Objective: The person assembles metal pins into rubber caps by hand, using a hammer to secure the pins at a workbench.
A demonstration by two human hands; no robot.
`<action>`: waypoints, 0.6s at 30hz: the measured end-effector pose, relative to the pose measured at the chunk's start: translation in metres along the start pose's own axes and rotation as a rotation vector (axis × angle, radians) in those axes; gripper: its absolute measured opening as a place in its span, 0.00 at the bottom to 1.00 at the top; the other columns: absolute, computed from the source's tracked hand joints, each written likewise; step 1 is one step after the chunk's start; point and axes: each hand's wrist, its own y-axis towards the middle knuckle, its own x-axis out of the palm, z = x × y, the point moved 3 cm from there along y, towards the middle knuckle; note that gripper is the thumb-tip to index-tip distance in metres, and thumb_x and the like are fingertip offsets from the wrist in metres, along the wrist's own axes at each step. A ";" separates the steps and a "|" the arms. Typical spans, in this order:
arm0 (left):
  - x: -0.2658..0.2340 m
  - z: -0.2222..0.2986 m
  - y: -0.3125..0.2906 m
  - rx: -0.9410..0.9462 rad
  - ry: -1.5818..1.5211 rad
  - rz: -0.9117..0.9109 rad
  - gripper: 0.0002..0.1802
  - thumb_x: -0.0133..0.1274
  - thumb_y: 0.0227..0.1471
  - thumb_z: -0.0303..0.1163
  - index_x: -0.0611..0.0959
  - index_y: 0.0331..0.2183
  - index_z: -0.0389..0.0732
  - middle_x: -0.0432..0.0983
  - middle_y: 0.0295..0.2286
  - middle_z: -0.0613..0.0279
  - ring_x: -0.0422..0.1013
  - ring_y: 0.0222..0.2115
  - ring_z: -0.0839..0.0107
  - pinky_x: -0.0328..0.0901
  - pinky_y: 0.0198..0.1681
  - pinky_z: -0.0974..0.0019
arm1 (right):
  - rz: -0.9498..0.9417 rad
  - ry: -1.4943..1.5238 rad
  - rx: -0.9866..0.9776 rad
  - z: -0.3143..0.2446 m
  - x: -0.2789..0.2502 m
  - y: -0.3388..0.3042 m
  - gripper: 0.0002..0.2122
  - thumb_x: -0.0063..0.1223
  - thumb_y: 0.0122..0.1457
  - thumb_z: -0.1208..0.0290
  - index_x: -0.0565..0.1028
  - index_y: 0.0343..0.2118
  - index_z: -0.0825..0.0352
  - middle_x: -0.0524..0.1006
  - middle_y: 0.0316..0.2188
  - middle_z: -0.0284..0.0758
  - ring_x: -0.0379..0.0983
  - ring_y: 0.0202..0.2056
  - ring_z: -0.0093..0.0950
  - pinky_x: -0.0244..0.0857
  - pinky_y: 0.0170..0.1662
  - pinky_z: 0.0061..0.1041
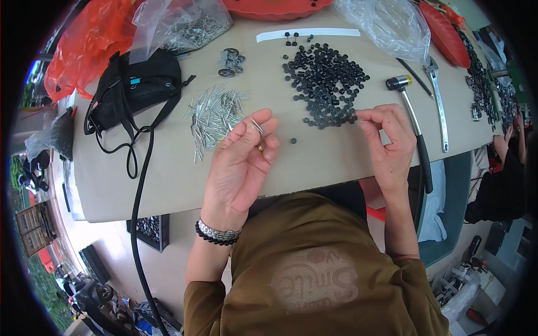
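Observation:
My left hand (234,168) is palm up, its fingers curled round a few thin metal pins (257,127) that stick out between thumb and fingers. Just beyond it lies a loose heap of similar silvery pins (210,120). At the right, my right hand (394,139) has thumb and forefinger pinched together on a small black wheel (353,119) at the near right edge of a pile of black wheels (328,73). One single black wheel (293,141) lies apart, between my hands. Behind the pile, two wheel-and-pin pieces (291,39) stand near a white strip (308,35).
A hammer (412,106) and an adjustable wrench (439,106) lie to the right. On the left are a black bag (137,84) with a hanging cord and a small wheeled assembly (230,63). Plastic bags (386,25) and a red tray (274,8) line the far side.

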 end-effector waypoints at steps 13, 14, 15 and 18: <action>0.001 -0.004 0.000 -0.048 0.074 -0.072 0.15 0.51 0.65 0.32 0.79 0.48 0.31 0.80 0.40 0.54 0.70 0.34 0.69 0.66 0.34 0.71 | 0.163 -0.178 0.056 0.035 -0.048 0.008 0.06 0.60 0.56 0.82 0.82 0.36 0.68 0.77 0.32 0.35 0.74 0.32 0.27 0.68 0.37 0.25; 0.002 -0.004 0.000 -0.044 0.089 -0.089 0.14 0.52 0.65 0.32 0.80 0.46 0.32 0.80 0.37 0.56 0.69 0.32 0.70 0.65 0.32 0.72 | 0.175 -0.194 0.059 0.038 -0.050 0.010 0.06 0.60 0.56 0.82 0.82 0.36 0.68 0.77 0.32 0.34 0.74 0.32 0.27 0.68 0.37 0.25; 0.002 -0.005 -0.001 -0.054 0.085 -0.093 0.14 0.52 0.65 0.32 0.80 0.46 0.32 0.80 0.37 0.56 0.69 0.32 0.70 0.65 0.32 0.72 | 0.186 -0.210 0.063 0.040 -0.053 0.009 0.06 0.60 0.56 0.82 0.82 0.36 0.68 0.78 0.32 0.34 0.74 0.32 0.27 0.68 0.37 0.25; -0.001 -0.004 -0.004 -0.020 0.140 -0.046 0.14 0.53 0.64 0.32 0.81 0.45 0.32 0.79 0.34 0.59 0.69 0.30 0.72 0.63 0.29 0.74 | 0.161 -0.174 0.108 0.038 -0.052 0.005 0.06 0.60 0.56 0.81 0.82 0.36 0.67 0.78 0.33 0.34 0.74 0.32 0.27 0.69 0.38 0.25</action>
